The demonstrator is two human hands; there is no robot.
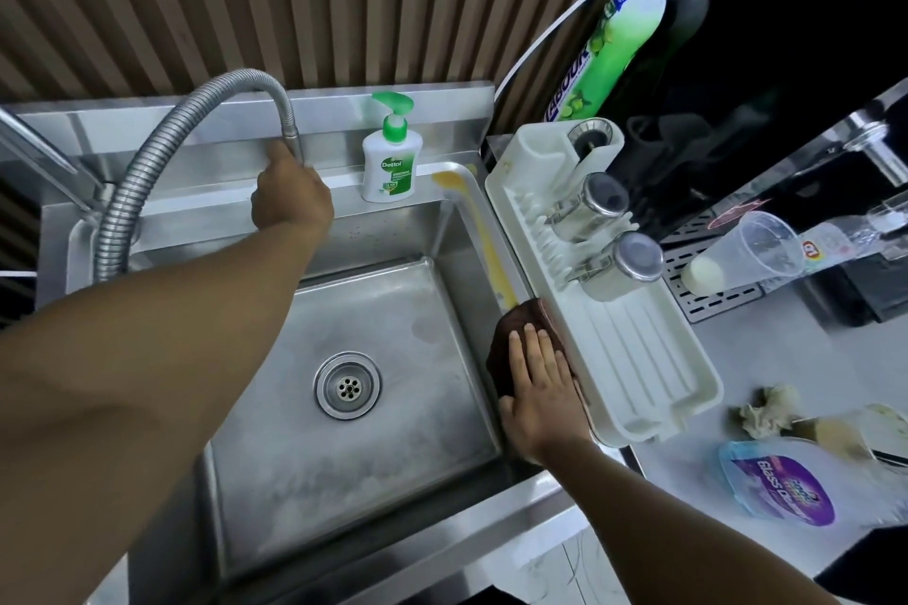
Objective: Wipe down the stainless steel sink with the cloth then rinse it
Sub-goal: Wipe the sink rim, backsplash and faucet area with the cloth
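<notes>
On my head feed, the left hand (290,197) is clenched round the end of the flexible hose (147,182) above the sink's (393,457) back ledge. The right hand (540,398) lies flat, fingers straight, pressing the brown cloth (516,314) onto the sink's right rim, where a yellow smear (484,231) runs along the edge. The white drying rack (638,359) (two lidded jars (589,206) on it) crowds that rim, touching the cloth. The soap bottle (390,162) on the ledge reads "Dettol"; the purple pouch (781,486) on the counter reads "Glass"; the green bottle's (614,44) label I can't read whole.
</notes>
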